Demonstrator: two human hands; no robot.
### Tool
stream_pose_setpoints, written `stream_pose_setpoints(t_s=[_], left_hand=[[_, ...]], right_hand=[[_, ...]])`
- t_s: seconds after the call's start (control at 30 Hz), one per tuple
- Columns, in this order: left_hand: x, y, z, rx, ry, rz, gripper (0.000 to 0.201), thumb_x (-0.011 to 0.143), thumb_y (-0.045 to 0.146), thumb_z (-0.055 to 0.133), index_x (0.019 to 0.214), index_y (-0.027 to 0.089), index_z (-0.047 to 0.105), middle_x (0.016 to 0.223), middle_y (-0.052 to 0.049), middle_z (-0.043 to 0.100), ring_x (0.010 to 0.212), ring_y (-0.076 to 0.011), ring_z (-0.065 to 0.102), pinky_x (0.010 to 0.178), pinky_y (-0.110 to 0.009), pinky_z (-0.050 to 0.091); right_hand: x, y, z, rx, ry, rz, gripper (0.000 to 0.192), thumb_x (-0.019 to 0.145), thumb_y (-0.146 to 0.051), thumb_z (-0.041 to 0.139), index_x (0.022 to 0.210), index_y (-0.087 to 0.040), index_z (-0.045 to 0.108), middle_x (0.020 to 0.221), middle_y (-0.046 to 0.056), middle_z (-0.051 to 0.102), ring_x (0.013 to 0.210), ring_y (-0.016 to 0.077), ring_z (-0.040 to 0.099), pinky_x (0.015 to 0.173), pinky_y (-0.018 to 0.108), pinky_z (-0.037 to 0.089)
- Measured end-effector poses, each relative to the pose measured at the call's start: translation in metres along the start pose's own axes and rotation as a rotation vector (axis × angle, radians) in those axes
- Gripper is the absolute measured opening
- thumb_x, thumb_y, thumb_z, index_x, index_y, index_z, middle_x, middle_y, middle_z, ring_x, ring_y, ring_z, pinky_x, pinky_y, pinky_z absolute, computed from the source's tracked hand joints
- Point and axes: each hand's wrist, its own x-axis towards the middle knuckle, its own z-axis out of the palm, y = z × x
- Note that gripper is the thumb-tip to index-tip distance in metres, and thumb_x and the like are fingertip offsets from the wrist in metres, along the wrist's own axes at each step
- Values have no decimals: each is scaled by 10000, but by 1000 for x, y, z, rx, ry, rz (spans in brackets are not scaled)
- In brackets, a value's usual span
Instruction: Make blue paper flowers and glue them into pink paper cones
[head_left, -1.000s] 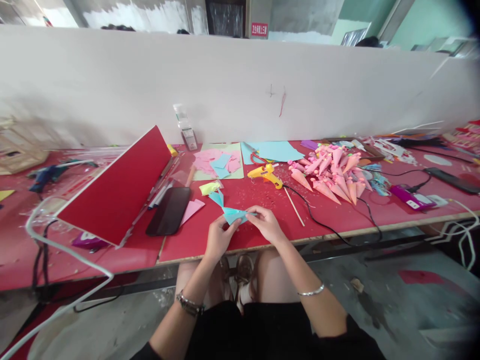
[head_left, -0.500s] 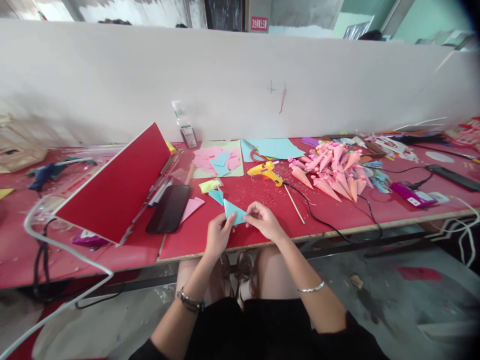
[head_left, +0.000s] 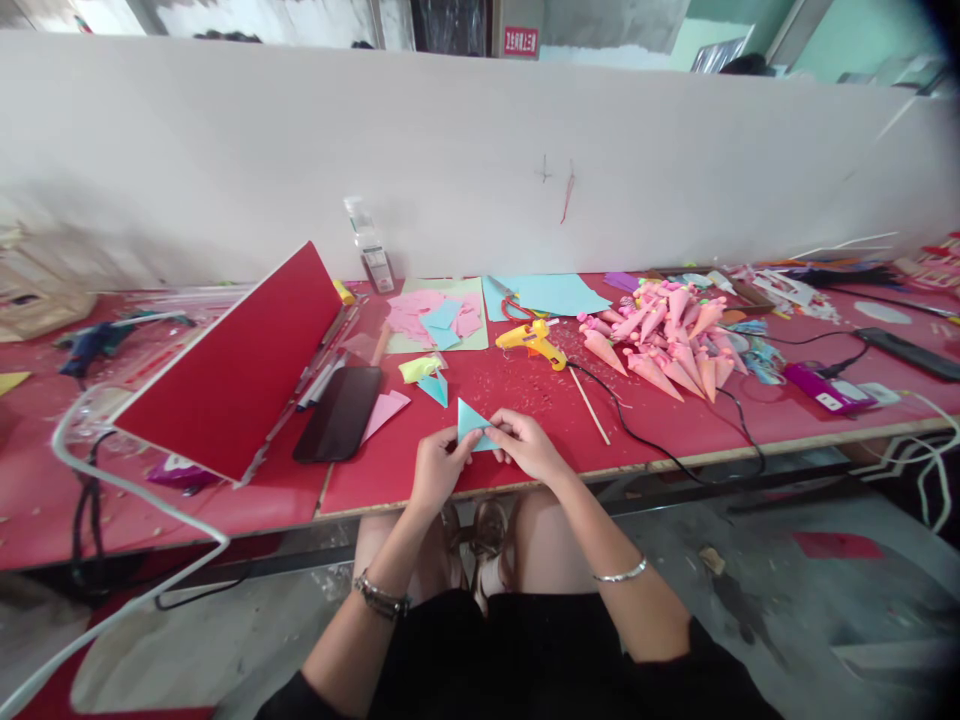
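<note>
Both hands — left hand (head_left: 436, 470), right hand (head_left: 529, 447) — fingers pinching blue paper triangle (head_left: 471, 423) above red table (head_left: 525, 400).

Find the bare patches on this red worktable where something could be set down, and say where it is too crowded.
Bare red table shows between the black phone and the hands' blue paper triangle, and along the front edge right of the right hand, before the black cord. It is crowded by the pink cones, glue gun and paper scraps.
</note>
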Motion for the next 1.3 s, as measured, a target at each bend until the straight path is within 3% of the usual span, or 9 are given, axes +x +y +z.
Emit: stream_pose_setpoints(t_s=[0.23,0.6,0.77,0.97,1.07,1.17,1.3], left_hand=[[0,5,-2,-61,20,16,357,755,404,509,498,156,500,452,23,500,447,-88,454,492,-191,353],[-1,3,-1,9,21,81,344,792,386,464,533,159,463,483,39,477,478,-81,428,515,-184,336],[2,-3,3,5,-34,118,296,778,399,475,637,143,524,564,26,512,532,-94,436,513,-190,334],[-2,-3,-1,4,-127,57,358,784,412,459,543,148,476,422,47,425,421,-77,380,447,-191,286],[-4,0,-4,-14,-202,62,374,779,422,462,516,155,460,394,58,389,398,-71,356,438,-189,273],[-4,2,-6,6,-241,55,383,777,427,469,505,161,423,396,56,394,403,-74,364,442,-190,267],[-3,5,-7,-15,-261,46,350,790,417,457,551,163,442,424,48,440,422,-80,390,459,-190,284]], right_hand=[[0,0,-4,81,156,-8,256,760,-424,519,693,-183,465,455,-65,490,401,65,436,421,189,342],[0,-1,-5,86,172,-13,240,769,-400,513,686,-180,467,440,-68,479,394,62,430,412,180,323],[-1,-2,-4,25,15,9,222,776,-390,509,706,-182,472,443,-73,473,382,57,410,399,174,302],[0,-6,-7,56,-194,33,222,776,-396,510,760,-174,505,617,-35,542,563,89,538,556,205,411],[0,-6,-9,62,-269,72,258,791,-435,472,765,-179,495,601,-38,534,552,99,540,546,211,407],[-1,-4,-8,7,-230,61,271,796,-441,459,725,-181,484,583,-45,483,511,84,485,489,194,371],[-3,-1,-4,-67,-39,3,275,793,-425,464,663,-183,457,563,-52,372,492,71,379,440,181,310]])
